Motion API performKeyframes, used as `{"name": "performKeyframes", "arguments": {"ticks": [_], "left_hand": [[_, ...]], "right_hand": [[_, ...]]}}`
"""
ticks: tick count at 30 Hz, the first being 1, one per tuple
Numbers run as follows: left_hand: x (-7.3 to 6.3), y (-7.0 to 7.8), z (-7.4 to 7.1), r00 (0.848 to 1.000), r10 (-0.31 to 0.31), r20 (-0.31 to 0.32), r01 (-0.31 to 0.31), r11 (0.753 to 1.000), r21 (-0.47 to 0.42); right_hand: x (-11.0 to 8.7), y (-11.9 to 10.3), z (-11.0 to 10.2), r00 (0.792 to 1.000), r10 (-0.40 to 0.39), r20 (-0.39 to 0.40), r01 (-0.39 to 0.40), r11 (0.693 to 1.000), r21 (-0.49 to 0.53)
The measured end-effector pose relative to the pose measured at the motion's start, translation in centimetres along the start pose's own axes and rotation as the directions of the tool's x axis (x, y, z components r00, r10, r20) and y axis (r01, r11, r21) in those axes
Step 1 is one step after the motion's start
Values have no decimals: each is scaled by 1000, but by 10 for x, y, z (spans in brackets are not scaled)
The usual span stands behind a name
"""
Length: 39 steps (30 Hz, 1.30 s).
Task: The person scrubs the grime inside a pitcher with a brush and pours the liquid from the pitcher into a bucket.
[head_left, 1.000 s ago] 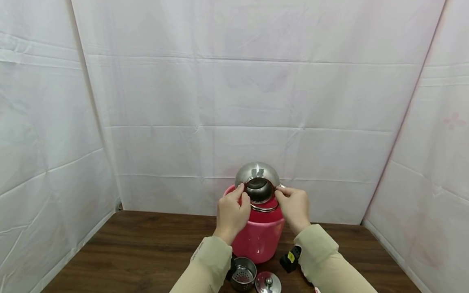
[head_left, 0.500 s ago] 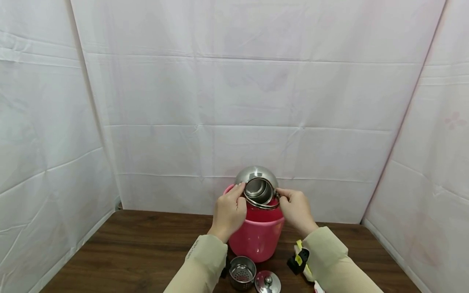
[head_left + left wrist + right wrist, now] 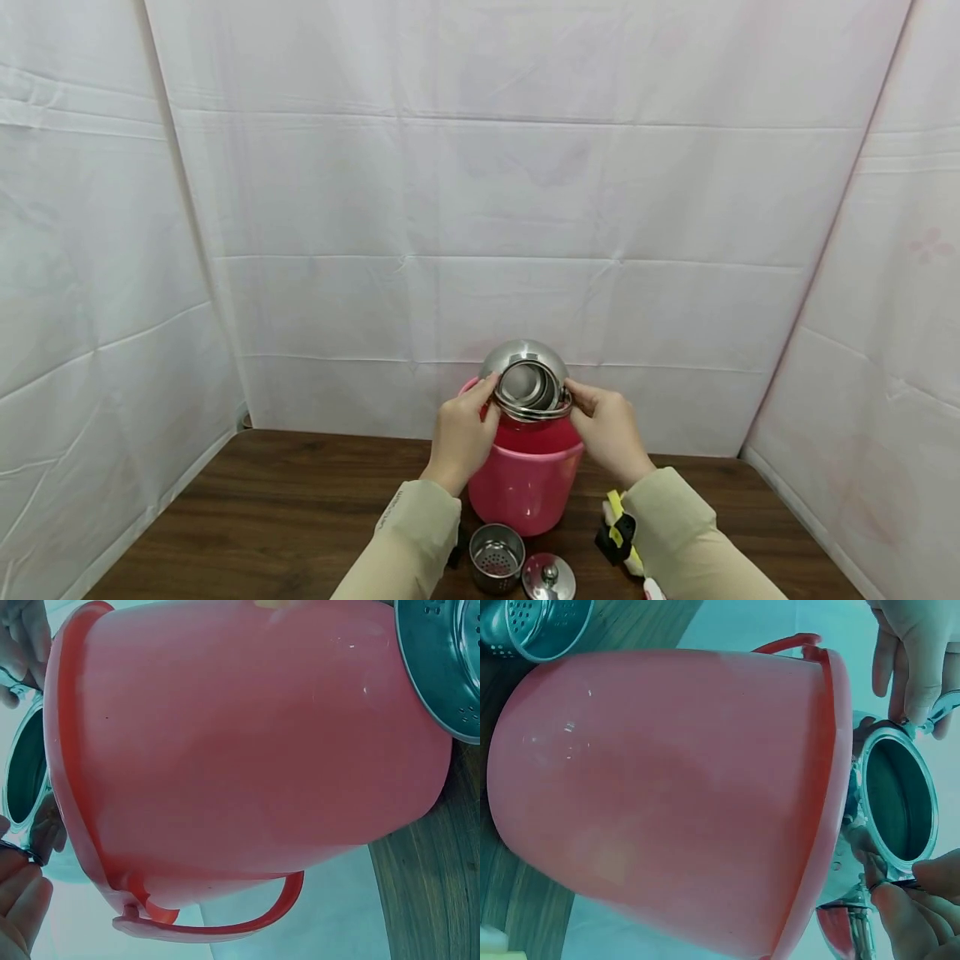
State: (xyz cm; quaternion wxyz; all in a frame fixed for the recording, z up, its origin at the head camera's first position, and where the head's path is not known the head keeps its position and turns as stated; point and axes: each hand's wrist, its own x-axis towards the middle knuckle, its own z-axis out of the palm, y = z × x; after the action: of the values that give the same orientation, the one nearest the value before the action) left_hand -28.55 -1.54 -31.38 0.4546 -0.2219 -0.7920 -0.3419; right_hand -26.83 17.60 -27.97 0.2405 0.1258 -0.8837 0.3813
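Observation:
A shiny stainless steel teapot [image 3: 527, 353] is tilted over the pink bucket [image 3: 525, 492], its round mouth facing me. Its wire handle [image 3: 531, 414] lies folded down in front of the mouth. My left hand [image 3: 461, 429] pinches the teapot at the left side near the handle's end. On the opposite side, my right hand [image 3: 611, 427] pinches it with thumb and fingers. The right wrist view shows the open mouth [image 3: 901, 796] between both hands and the spout [image 3: 862, 934] below. Near the bucket's base stand a perforated strainer [image 3: 497, 558] and a knobbed lid [image 3: 549, 577].
The dark wooden table [image 3: 300, 517] is bounded by white fabric walls [image 3: 480, 208]. Right of the bucket, a black and yellow object [image 3: 618, 533] sits partly under my right sleeve. A red and white thing [image 3: 652, 590] shows at the bottom edge. The bucket's handle [image 3: 277, 911] hangs outside its rim.
The teapot has turned so more of its lit interior shows, and its handle lies closer to the mouth. My right forearm has shifted right, uncovering the black and yellow object.

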Motion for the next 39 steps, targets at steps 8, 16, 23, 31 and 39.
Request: {"name": "performKeyframes", "arguments": {"ticks": [8,16,23,31,39], "left_hand": [[2,2,1,999,3,-38,0,996,92],[4,4,2,998,46,-50,-38,987,154],[4,6,4,997,42,-61,-33,989,144],[4,7,5,998,23,-63,-14,991,133],[4,6,4,998,5,-70,3,994,112]], "right_hand": [[-1,-1,5,991,-66,-113,53,992,-116],[1,-1,7,976,-121,-183,87,979,-185],[2,-1,7,966,-136,-221,86,972,-220],[3,-1,7,955,-178,-236,112,957,-268],[6,-1,7,950,-211,-230,141,947,-289]]}}
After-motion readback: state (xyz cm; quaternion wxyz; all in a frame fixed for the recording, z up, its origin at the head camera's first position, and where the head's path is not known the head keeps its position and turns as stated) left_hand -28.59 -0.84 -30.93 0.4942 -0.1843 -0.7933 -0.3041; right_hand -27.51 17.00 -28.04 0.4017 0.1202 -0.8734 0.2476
